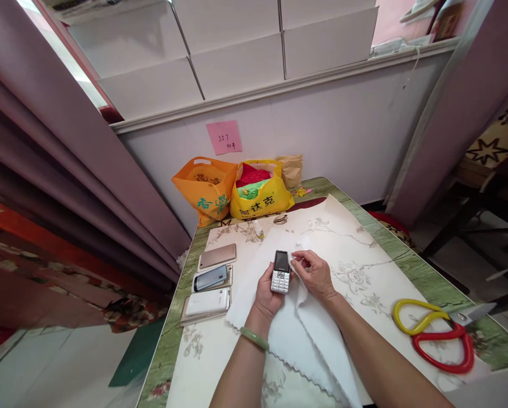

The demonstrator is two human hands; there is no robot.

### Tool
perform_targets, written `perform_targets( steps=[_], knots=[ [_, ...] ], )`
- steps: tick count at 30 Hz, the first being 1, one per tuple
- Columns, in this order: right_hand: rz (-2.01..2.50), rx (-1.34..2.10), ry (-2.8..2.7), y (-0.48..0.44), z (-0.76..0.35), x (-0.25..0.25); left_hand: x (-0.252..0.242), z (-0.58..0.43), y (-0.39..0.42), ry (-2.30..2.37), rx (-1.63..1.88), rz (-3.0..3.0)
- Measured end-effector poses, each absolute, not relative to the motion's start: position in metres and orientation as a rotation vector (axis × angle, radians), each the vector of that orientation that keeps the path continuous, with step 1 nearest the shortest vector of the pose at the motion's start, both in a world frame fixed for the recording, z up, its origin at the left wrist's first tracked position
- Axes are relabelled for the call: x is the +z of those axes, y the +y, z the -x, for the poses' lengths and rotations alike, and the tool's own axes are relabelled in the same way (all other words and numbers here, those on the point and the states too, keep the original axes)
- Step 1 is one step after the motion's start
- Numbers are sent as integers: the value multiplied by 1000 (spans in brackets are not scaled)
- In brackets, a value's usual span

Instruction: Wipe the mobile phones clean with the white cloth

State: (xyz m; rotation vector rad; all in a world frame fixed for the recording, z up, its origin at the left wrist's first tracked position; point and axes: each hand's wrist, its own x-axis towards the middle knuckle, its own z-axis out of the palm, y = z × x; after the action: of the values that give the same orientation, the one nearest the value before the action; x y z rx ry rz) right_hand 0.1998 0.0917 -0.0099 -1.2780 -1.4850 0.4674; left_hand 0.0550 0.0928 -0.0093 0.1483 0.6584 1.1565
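A silver keypad phone (281,273) with a dark screen sits upright in my left hand (267,292), whose fingers wrap around its lower part. My right hand (316,273) is beside the phone's right edge, thumb and fingertips pinched on a fold of white cloth (317,334). The cloth spreads under both hands and hangs toward me, with a scalloped edge. To the left, several other phones lie stacked in groups: a rose-gold phone (218,256), a blue-grey phone (210,278) and a white phone (208,302) on top.
Large scissors (439,331) with yellow and red handles lie at the right. At the table's back stand an orange bag (211,190), a stuffed yellow bag (260,195) and a tan pouch (291,170). A small white bottle (258,229) lies before them, near the wall.
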Motion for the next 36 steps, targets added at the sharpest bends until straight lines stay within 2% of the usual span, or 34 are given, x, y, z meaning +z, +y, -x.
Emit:
perform_targets(
  steps=[7,15,24,30,36],
  knots=[
    [1334,523,-1411,92,-198,-12,-7,-55,91,680,1114,-165],
    [1231,591,-1023,100,-204,-18,-6,-52,88,556,1019,-301],
    [1050,314,-1706,85,-193,-8,-14,-58,90,663,1102,-142],
    [1159,313,-1610,89,-197,-12,-8,-60,88,646,1087,-171],
    [1364,50,-1475,94,-202,-16,-5,-60,81,690,1100,-348]
  ],
)
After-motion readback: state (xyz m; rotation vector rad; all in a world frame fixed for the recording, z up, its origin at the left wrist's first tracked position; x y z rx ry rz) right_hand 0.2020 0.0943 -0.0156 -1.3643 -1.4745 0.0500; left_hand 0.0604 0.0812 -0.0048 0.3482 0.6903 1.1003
